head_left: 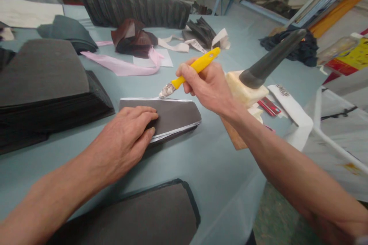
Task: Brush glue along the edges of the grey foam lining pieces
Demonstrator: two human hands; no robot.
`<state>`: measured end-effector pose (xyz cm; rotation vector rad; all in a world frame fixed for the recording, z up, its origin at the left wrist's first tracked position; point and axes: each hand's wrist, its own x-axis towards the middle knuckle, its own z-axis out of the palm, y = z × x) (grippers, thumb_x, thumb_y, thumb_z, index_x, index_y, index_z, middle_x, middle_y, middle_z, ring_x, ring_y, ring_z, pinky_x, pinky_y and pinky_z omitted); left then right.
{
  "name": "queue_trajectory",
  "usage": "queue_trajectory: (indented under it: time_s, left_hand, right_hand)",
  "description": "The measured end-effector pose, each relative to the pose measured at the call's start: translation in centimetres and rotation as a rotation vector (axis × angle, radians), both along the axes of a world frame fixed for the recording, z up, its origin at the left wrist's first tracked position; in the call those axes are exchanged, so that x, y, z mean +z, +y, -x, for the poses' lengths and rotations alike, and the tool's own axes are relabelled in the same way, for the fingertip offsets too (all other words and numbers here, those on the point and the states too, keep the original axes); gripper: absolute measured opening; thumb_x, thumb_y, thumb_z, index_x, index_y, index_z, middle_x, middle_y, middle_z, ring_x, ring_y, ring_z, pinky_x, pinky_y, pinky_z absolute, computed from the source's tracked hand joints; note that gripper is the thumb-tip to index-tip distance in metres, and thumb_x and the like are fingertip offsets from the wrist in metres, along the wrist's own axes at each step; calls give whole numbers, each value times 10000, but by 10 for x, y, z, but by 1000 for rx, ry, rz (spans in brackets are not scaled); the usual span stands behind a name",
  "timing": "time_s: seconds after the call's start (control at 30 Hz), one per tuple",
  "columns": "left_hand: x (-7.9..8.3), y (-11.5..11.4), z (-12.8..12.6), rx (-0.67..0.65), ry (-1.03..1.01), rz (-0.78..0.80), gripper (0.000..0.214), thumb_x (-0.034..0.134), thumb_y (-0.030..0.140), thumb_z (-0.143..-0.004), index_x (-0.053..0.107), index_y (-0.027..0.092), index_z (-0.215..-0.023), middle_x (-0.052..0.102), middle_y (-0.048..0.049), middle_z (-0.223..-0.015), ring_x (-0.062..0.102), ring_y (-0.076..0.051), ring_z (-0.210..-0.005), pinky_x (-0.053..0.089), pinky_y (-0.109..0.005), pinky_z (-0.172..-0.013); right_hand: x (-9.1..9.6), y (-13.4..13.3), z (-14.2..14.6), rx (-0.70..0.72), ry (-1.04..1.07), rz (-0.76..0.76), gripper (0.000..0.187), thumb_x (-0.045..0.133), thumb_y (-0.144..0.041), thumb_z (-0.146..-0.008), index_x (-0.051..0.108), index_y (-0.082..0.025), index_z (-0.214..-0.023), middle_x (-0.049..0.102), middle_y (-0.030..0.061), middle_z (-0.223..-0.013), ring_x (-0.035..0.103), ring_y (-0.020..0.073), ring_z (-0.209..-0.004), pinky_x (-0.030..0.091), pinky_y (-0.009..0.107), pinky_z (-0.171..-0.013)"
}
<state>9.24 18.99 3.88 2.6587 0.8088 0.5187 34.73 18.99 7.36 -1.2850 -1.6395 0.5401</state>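
Note:
My right hand (209,84) is closed round the yellow handle of a brush (198,65). White paste coats the brush's bristles, and its tip touches the far edge of a dark grey panel (175,113). White lines run along the panel's far and near edges. Flat on the left part of this panel rests my left hand (133,128), its fingers stretched out and thumb at the near edge. A larger dark panel (149,218) with a black border lies nearest to me.
On the left stands a stack of dark grey pieces (43,72). A pale block (241,88) with a dark tapered tool (273,59) sits at right. Behind are a pink strip (123,65), brown material (132,38) and a row of black pieces (129,5).

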Motion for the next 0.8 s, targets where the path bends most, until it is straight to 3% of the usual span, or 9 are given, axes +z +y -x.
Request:
queue_trajectory:
  time_s: [0.1,0.23,0.47,0.8]
  left_hand:
    - [2,0,0,-8,13,8,493,363,404,-1084,679,96,-1304,711,-174,-1406,658,-311,-1297,524,-511,-1171]
    - [2,0,0,6,26,39,505,361,406,-1074,677,94,-1316,697,-177,-1435,644,-319,-1326,508,-534,-1195]
    - [1,1,1,12,19,38,517,370,434,-1070,681,98,-1312,704,-182,-1410,647,-324,-1312,505,-536,-1195]
    - [6,3,-1,16,64,58,476,409,462,-1055,671,144,-1294,709,-163,-1392,654,-322,-1296,497,-524,-1205]
  right_hand:
    - [0,3,10,8,-59,21,445,619,-601,-1047,653,-207,-843,599,-40,-632,568,111,-624,466,277,-654]
    - [-1,0,-1,-121,-162,40,431,636,-510,-1058,633,-207,-751,612,-21,-608,559,120,-614,443,291,-641]
    - [0,-11,-27,-228,-113,42,365,669,-497,-1034,715,-189,-846,604,-33,-574,499,105,-531,386,272,-549]
    - [-3,-8,0,-111,4,52,373,621,-517,-1067,660,-208,-862,623,-36,-654,602,110,-651,490,263,-670]
